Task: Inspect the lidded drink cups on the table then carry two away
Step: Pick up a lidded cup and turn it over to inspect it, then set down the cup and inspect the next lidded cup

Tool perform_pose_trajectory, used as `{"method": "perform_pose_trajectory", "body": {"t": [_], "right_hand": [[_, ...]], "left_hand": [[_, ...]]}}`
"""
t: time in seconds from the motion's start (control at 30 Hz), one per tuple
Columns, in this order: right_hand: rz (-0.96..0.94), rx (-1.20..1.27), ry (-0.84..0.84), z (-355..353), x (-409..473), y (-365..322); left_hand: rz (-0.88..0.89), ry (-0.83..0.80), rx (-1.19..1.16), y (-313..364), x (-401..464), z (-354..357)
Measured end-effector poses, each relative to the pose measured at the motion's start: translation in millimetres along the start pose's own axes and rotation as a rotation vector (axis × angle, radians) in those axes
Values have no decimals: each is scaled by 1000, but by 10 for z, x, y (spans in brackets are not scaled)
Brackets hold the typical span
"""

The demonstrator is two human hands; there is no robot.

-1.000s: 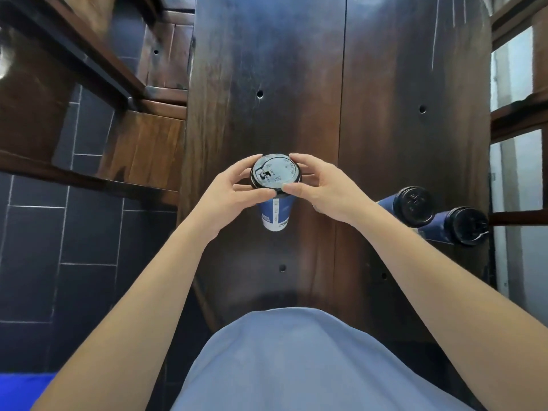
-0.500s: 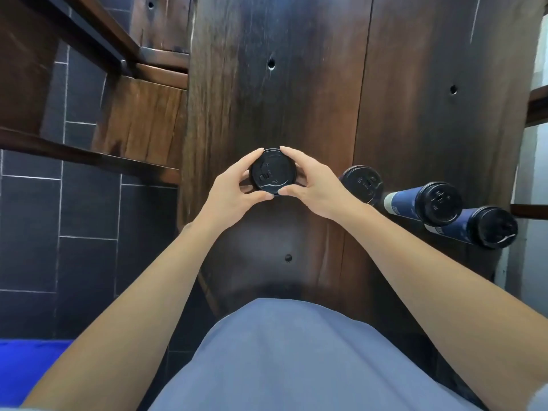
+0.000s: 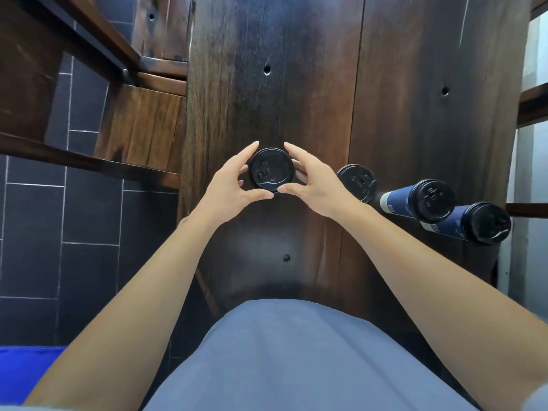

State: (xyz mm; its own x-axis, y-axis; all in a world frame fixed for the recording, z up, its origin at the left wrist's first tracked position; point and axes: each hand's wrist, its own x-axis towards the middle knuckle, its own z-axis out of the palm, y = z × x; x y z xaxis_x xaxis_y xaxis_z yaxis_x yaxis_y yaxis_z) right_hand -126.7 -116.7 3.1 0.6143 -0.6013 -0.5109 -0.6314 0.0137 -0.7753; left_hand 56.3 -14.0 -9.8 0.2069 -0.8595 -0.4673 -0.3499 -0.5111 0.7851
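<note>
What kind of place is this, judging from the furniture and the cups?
Probably a cafe or drink shop, though I cannot be sure. Four takeaway cups with black lids stand on a long dark wooden table, wooden benches sit beside it, and the floor is dark tile.

At frame centre, the left hand point(image 3: 229, 188) and right hand point(image 3: 318, 185) cup a black-lidded cup point(image 3: 271, 169) from either side over the dark wooden table point(image 3: 400, 114). To the right stand three more lidded cups: nearest point(image 3: 357, 182), middle point(image 3: 421, 200), farthest point(image 3: 474, 222) at the table's edge.
</note>
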Motion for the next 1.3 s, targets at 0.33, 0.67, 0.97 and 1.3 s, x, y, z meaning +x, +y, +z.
{"method": "perform_pose_trajectory", "body": {"t": [0.33, 0.67, 0.97, 1.3], "right_hand": [[-27, -230, 491, -662, -842, 426], [124, -171, 183, -828, -784, 897], [25, -93, 164, -857, -541, 942], [-7, -52, 215, -818, -407, 870]], "left_hand": [[524, 234, 310, 705, -198, 464], [187, -244, 368, 895, 211, 1159], [104, -207, 249, 815, 396, 1081], [26, -129, 171, 870, 443, 983]]}}
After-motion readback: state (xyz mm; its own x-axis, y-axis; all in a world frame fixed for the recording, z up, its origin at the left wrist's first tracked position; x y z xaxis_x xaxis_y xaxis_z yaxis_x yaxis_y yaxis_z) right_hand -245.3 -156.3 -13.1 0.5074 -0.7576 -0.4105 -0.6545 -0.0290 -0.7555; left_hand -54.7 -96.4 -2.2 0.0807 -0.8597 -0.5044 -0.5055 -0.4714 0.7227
